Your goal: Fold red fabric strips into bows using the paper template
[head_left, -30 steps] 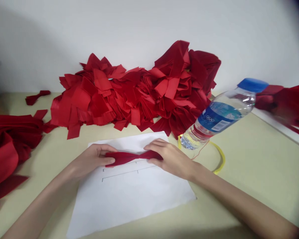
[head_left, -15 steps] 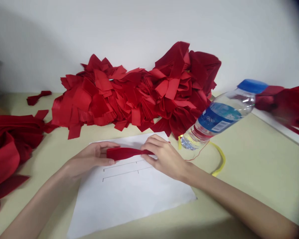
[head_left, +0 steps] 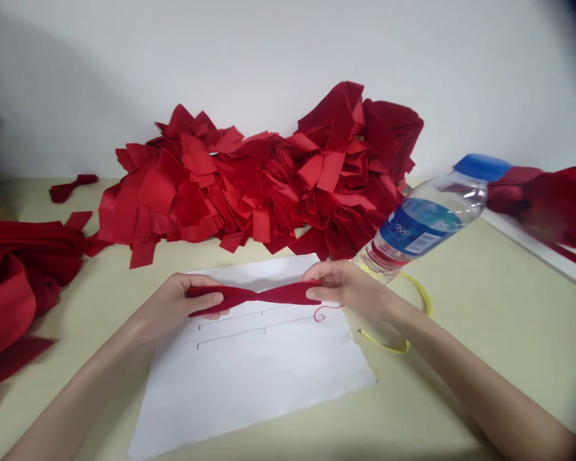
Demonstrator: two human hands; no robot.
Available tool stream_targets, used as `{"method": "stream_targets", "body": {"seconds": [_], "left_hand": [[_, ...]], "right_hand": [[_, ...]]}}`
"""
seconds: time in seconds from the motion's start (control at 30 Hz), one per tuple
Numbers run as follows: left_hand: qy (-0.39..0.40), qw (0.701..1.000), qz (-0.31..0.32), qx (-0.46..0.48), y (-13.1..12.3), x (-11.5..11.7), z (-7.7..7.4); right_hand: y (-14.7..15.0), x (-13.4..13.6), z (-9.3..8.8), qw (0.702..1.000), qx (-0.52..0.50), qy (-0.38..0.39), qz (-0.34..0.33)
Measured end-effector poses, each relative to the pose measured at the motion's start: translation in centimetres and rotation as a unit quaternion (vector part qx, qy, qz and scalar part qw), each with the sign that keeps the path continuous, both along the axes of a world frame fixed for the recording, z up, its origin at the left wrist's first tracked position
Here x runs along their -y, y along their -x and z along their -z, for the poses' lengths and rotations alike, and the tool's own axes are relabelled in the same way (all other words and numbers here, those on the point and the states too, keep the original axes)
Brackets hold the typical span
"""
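A dark red fabric bow [head_left: 278, 293], pinched narrow at its middle, stretches level between my two hands. My left hand [head_left: 180, 307] grips its left end, thumb on the near face and fingers behind. The right end is pinched between thumb and fingers of my right hand [head_left: 348, 288]. Beneath the bow lies a white sheet of paper [head_left: 249, 390] with two ruled lines and short tick marks. A thin red thread [head_left: 319, 315] curls on the paper just below my right hand.
A big heap of red fabric strips [head_left: 211, 192] lies along the wall. More red fabric [head_left: 9, 282] is at the left, with a small finished-looking bow [head_left: 72, 187] behind it. A water bottle [head_left: 422, 221] leans at the right, near a yellow band [head_left: 425, 301].
My right hand has moved from the bow's middle to its right end, uncovering the narrow centre. My left hand has shifted slightly left, and the red thread now curls on the paper.
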State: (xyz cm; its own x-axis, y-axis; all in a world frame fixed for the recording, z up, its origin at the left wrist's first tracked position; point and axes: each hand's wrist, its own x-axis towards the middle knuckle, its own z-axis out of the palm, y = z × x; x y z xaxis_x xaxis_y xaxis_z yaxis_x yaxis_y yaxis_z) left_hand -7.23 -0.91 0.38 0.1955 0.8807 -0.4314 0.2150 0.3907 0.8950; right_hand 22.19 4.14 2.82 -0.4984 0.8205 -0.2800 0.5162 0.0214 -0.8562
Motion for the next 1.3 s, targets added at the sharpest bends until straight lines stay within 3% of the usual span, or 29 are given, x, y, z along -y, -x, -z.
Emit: {"method": "stream_targets", "body": {"seconds": [0.2, 0.63, 0.77, 0.97, 1.3], "left_hand": [[0.007, 1.0, 0.006, 0.0, 0.1, -0.1, 0.3], [0.009, 0.998, 0.054, -0.008, -0.3, 0.2, 0.0], [0.018, 0.998, 0.061, -0.014, -0.3, 0.3, -0.2], [0.02, 0.998, 0.051, -0.007, -0.4, 0.3, -0.3], [0.056, 0.994, 0.046, 0.077, 0.2, 0.0, 0.3]], "right_hand": [[0.4, 0.4, 1.4, 0.996, -0.015, -0.003, 0.088], [1.4, 0.3, 2.3, 0.999, -0.046, 0.001, -0.001], [1.1, 0.3, 2.5, 0.999, -0.026, 0.01, 0.024], [0.6, 0.1, 2.0, 0.992, -0.06, 0.106, 0.021], [0.2, 1.0, 1.2, 0.984, -0.1, 0.106, 0.1]]}}
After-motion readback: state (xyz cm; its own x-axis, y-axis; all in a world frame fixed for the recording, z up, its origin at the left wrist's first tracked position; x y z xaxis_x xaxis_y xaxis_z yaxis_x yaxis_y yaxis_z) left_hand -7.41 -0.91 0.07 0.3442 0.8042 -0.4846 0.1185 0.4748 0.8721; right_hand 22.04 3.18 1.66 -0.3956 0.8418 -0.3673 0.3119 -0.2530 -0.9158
